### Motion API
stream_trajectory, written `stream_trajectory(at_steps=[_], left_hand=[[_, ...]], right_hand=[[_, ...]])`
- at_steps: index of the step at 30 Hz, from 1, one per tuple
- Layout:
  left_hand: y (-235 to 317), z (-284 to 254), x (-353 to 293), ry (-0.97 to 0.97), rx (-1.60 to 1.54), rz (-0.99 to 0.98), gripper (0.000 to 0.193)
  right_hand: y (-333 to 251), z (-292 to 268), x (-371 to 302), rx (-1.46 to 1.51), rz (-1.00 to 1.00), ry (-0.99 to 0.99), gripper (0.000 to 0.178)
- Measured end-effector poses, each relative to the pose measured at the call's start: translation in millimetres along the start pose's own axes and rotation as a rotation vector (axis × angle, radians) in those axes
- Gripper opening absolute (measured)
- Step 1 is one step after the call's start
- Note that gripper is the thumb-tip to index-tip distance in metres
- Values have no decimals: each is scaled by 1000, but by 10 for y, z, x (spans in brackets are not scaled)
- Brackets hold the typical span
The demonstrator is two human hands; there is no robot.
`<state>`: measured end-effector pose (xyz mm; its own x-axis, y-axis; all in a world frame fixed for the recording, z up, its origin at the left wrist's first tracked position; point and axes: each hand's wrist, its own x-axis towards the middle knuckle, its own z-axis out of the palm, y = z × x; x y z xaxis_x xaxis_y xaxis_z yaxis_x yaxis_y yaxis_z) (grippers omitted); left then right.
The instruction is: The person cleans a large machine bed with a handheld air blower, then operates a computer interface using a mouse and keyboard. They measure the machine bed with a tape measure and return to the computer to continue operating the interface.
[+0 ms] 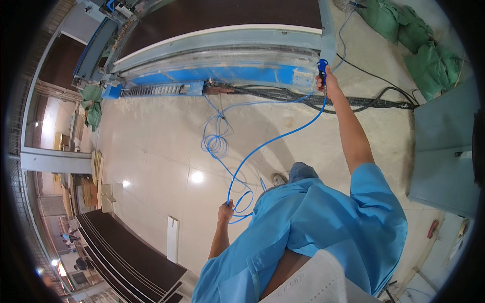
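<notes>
My right hand (329, 83), arm stretched out, is wrapped round a blue air blow gun (322, 65) close to the right end of the machine's dusty side. From the gun's lower end a blue air hose (275, 138) sags in a curve down to my left hand (225, 211). That hand, low and to the left of my body, is closed round the hose. Loops of the same hose hang just right of it. A thinner blue coil (216, 145) lies on the floor between me and the machine.
A long machine bed (217, 55) with a dark top spans the far side, a bundle of black cables (283, 95) along its foot. Green sacks (427, 65) slump at the far right. A grey cabinet (444, 146) stands right. Stacked dark boards (126, 252) lie lower left.
</notes>
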<state>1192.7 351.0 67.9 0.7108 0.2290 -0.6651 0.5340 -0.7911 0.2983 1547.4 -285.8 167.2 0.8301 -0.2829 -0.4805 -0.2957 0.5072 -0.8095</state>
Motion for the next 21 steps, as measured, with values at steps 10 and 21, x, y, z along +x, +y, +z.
stream_trajectory(at_steps=[10,21], left_hand=[[1335,-508,802,0,27,73,57],[2322,-767,1015,42,-50,77,58]], right_hand=[[-540,359,1401,341,14,23,74],[-987,-37,2228,440,-37,213,63]])
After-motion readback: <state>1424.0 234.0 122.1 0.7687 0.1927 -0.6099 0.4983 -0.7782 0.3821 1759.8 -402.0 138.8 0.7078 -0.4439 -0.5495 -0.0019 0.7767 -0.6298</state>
